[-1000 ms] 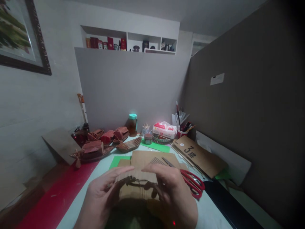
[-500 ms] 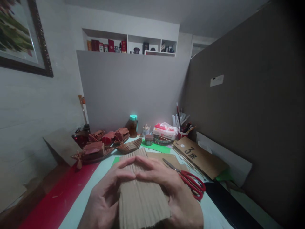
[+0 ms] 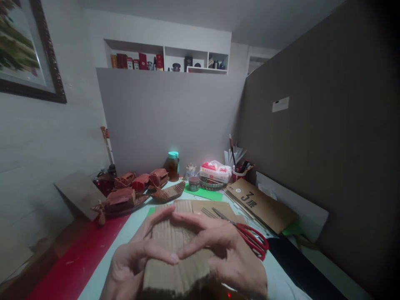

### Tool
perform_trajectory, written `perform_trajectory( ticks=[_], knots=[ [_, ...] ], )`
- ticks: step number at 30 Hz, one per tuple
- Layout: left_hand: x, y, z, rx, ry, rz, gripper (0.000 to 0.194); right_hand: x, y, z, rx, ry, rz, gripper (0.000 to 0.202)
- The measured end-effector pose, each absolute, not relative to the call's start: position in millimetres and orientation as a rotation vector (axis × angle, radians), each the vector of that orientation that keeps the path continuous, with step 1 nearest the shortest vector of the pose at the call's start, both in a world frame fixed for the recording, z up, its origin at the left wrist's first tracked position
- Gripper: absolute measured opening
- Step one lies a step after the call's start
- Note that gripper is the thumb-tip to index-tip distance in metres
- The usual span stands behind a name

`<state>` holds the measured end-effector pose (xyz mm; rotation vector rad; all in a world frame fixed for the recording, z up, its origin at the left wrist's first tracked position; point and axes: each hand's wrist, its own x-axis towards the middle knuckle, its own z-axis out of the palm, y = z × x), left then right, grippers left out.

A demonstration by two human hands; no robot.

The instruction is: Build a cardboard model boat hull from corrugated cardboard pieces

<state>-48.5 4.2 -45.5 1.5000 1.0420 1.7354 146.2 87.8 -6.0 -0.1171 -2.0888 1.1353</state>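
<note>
A piece of ribbed corrugated cardboard (image 3: 175,273) is held between both hands over the front of the table. My left hand (image 3: 133,254) grips its left side, with the thumb laid across the top. From the right, my right hand (image 3: 229,250) closes round the other edge, its thumb meeting the left thumb near the middle. The cardboard bends under the thumbs, and its near edge looks ragged. Scissors (image 3: 250,237) with red handles lie just beyond my right hand, their blades over a flat cardboard sheet (image 3: 200,206).
Several brown model boats (image 3: 125,200) stand at the left. Farther back are a jar with a teal lid (image 3: 173,166), a small round tub (image 3: 193,183) and a tissue pack (image 3: 215,171). Flat cardboard (image 3: 262,204) lies at the right, near a grey partition (image 3: 312,146).
Both thumbs have slid nearer to me over the cardboard. Its near part has tilted and now bends, showing the ragged edge. The view has shifted slightly.
</note>
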Motion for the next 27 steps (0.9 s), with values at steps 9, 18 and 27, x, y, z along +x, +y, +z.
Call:
perform_trajectory(
  ticks=[9, 18, 27],
  knots=[
    [-32, -2, -30, 0.725, 0.756, 1.656, 0.034, 137, 74, -4, -0.360, -1.982, 1.133, 0.027],
    [-35, 7, -27, 0.674, 0.964, 1.594, 0.021, 143, 89, -13, -0.161, -2.260, 0.040, 0.037],
    [-34, 8, -44, 0.912, 1.041, 1.377, 0.052, 140, 89, -18, -0.233, -2.177, -0.162, 0.025]
  ],
)
